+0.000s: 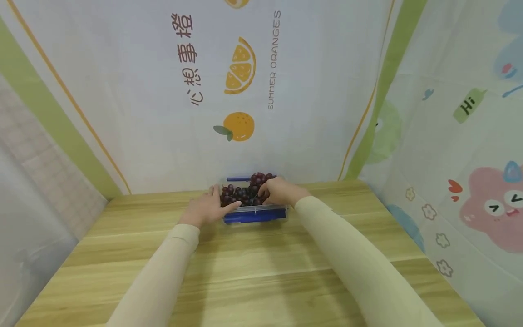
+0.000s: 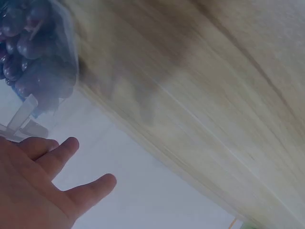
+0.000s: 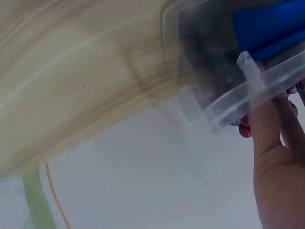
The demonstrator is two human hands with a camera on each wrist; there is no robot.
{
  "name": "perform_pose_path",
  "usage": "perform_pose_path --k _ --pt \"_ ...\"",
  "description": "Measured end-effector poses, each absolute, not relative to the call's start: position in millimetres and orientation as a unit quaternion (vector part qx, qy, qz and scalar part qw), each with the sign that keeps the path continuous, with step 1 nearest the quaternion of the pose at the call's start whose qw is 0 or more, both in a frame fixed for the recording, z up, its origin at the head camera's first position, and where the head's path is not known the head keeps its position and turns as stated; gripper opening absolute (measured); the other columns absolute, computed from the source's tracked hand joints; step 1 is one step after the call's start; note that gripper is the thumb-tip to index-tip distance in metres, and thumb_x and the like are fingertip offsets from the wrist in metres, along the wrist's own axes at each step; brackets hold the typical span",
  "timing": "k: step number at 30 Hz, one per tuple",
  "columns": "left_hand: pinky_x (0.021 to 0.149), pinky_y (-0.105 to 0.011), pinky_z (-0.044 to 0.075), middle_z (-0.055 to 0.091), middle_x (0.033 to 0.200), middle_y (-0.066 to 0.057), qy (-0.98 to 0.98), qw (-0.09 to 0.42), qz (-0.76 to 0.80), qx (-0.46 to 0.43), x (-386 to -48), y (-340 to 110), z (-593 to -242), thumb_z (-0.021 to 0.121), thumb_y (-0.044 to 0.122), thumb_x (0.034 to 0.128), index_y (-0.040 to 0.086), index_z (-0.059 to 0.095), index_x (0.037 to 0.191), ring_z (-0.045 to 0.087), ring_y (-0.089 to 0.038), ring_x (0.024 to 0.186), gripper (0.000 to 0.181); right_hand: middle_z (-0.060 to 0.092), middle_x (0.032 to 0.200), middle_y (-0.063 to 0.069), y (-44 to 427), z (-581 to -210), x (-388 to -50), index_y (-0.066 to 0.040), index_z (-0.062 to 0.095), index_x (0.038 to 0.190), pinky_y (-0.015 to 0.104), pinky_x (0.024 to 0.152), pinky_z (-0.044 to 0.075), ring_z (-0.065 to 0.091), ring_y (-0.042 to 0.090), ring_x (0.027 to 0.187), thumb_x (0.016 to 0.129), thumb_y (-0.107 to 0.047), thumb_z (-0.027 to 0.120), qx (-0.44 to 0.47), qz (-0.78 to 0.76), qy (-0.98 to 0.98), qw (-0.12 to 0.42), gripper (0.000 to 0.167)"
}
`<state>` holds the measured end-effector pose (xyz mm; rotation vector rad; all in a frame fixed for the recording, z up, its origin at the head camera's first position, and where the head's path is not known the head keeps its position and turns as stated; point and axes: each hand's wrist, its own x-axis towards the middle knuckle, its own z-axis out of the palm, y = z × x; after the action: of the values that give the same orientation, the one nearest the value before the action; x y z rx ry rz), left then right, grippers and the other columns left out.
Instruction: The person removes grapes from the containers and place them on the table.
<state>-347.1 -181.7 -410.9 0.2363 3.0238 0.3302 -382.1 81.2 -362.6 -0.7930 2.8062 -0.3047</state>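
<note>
A clear plastic box with blue clips stands at the back of the wooden table, filled with dark grapes. My left hand rests at its left end, fingers extended and thumb along the front rim. In the left wrist view, grapes show through the box wall, beside the spread fingers of that hand. From the right, my right hand reaches over the rim and pinches the bunch of grapes with curled fingers. In the right wrist view its fingertips are partly hidden behind the rim.
The wooden tabletop stretches in front of the box. Right behind it hangs a white cloth printed with oranges. Another printed cloth borders the table on the right, and pale cloth hangs on the left.
</note>
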Motion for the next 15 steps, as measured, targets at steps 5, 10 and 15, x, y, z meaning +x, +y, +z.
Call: perform_pose_path --k 5,10,15 --pt "0.121 -0.076 0.030 0.013 0.176 -0.028 0.991 0.046 0.107 0.067 -346 -180 -409 0.022 0.101 0.0860 -0.004 0.007 0.169 0.029 -0.049 0.160 0.135 0.078 0.119 0.003 79 -367 -381 -0.016 0.076 0.130 0.037 0.097 0.061 0.073 0.021 0.110 0.100 -0.022 0.077 -0.255 -0.113 0.956 0.091 0.031" --pt "0.121 -0.075 0.033 0.013 0.177 -0.026 0.991 0.049 0.107 0.059 -343 -179 -409 0.023 0.101 0.0855 -0.004 0.007 0.169 0.031 -0.048 0.159 0.135 0.079 0.118 0.006 78 -375 -377 -0.013 0.078 0.125 0.038 0.094 0.062 0.074 0.023 0.109 0.100 -0.021 0.077 -0.250 -0.139 0.956 0.071 0.026" --pt "0.120 -0.072 0.036 0.012 0.177 -0.026 0.991 0.049 0.110 0.054 -341 -177 -408 0.023 0.103 0.0839 -0.003 0.005 0.169 0.033 -0.048 0.159 0.137 0.081 0.116 0.005 80 -385 -378 -0.014 0.081 0.118 0.037 0.091 0.063 0.075 0.022 0.106 0.099 -0.019 0.078 -0.241 -0.166 0.955 0.044 0.020"
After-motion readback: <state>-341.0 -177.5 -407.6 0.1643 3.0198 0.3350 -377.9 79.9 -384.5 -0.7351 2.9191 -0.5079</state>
